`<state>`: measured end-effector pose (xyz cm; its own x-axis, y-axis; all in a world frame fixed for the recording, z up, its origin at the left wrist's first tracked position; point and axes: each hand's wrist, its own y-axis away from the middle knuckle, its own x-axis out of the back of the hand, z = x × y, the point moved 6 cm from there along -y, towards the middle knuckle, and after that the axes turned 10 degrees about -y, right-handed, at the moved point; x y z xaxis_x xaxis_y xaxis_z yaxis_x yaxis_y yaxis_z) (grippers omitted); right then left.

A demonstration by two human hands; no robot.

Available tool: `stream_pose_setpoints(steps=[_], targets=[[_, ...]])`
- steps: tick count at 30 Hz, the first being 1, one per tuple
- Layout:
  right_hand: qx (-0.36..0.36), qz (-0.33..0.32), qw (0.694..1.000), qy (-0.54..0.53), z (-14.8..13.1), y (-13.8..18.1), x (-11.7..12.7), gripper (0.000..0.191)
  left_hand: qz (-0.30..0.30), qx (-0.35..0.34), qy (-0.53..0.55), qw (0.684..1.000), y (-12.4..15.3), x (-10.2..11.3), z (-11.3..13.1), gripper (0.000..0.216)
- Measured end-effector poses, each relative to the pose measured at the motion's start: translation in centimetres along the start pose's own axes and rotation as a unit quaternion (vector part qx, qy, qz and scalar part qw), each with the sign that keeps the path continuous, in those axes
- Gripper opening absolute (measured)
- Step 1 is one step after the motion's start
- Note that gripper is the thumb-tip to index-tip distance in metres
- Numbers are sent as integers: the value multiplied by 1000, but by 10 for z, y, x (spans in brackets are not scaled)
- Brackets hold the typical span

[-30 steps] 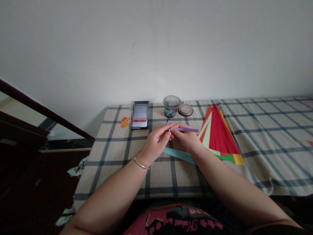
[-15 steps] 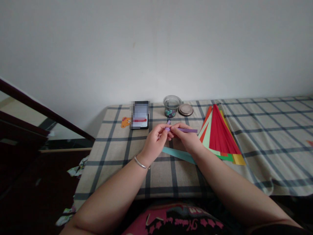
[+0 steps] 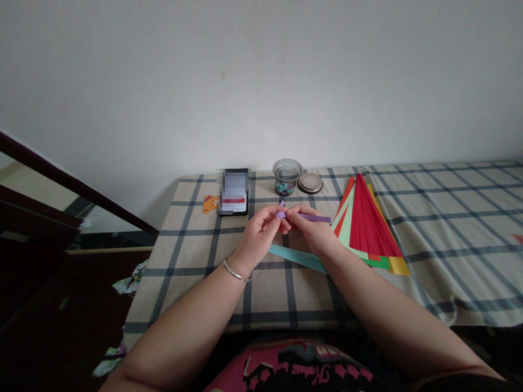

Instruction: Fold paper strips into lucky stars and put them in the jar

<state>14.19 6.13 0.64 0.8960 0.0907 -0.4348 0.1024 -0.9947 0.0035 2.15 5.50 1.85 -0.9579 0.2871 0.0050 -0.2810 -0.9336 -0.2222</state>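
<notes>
In the head view, no writing is coming through clearly. The pink script on your dark shirt is too cropped to read, and the phone is showing only a blurred screen with a red band.

You are holding the purple paper strip just above the counter, between both hands. Your left hand is pinching its folded, knotted end, with the fingers clenched on it. Your right hand is gripping it just beside that fold, and the flat tail is running out to the right past your knuckles.

A teal strip is lying flat under your right wrist. A fan of thin, matte paper strips in red, pale green, orange and yellow is spreading out just right of your hands. Behind them, a round clear jar is holding small coloured bits, and its flat round lid is sitting beside it. A checked cloth, beige with dark lines, is covering the counter, and a thin metal bangle is circling your left wrist.
</notes>
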Motion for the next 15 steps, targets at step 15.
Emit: stream_pose_setpoints(steps=[15], targets=[[-43,-70,992,-96,7,2,-7,26,-13,94,171,981,1,-5,-7,21]])
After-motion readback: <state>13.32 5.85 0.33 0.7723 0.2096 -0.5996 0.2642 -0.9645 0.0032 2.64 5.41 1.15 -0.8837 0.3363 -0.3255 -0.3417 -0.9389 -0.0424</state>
